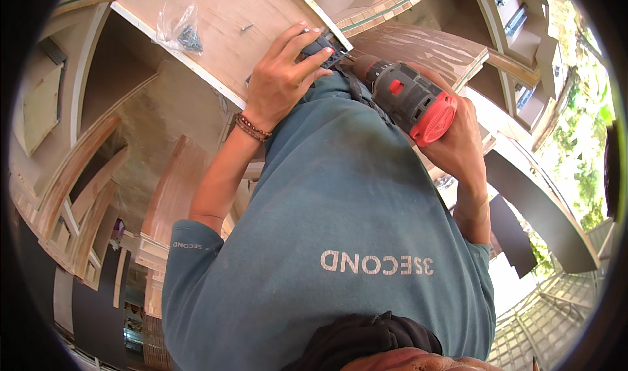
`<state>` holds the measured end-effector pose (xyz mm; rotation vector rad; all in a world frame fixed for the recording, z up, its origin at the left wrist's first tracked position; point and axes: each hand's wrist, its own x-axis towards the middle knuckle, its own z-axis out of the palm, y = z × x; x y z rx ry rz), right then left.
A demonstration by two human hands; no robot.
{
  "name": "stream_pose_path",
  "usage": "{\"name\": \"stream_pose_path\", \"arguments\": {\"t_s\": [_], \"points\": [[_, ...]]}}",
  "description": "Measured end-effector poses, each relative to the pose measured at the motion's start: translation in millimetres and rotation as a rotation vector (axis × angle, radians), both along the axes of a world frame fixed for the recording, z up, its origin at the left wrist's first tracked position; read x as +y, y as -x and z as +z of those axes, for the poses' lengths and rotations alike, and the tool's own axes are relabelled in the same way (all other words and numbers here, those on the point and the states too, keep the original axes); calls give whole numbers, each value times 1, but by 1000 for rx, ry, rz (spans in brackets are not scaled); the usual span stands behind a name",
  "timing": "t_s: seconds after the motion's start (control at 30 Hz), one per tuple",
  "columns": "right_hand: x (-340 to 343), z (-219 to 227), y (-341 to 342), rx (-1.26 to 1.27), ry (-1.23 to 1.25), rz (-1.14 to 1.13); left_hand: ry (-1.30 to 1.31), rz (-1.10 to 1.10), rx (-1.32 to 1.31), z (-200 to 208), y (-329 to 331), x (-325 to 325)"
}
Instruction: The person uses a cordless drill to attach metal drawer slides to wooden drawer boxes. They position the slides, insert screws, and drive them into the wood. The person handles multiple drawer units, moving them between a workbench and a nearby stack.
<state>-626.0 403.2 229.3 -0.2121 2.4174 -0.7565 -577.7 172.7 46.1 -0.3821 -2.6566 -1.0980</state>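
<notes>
My left hand, a beaded bracelet on its wrist, is closed over a small dark grey plastic fitting. Fingers and thumb press the fitting against the corner of a light plywood panel with white edges. In my right hand is a black and red cordless drill, its handle hidden behind its body and my palm. The drill's nose points left toward the fitting; whether the bit touches it I cannot tell. A single screw lies on the panel, beside a clear plastic bag of screws.
A brown wood-faced board lies beyond the drill. Cabinet carcasses with metal drawer runners stand at the far right. Stacked wooden boards are on my left, and dark panels lean at the right.
</notes>
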Motion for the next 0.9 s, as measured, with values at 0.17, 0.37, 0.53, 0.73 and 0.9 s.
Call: {"name": "stream_pose_path", "arguments": {"t_s": [0.17, 0.37, 0.53, 0.73, 0.9], "points": [[-12, 3, 6, 2, -55, 39, -31, 1, -16, -1, 0, -2], [-20, 6, 12, -13, -129, 52, -44, 6, -36, -3, 0, -3], [-20, 5, 18, -13, -136, 86, -41, -1, -43, -1, 1, -4], [-20, 4, 33, -22, -167, 171, -34, -2, -53, 0, 1, -4], [-22, 5, 38, -25, -192, 198, -40, -11, -59, 0, 2, -5]]}}
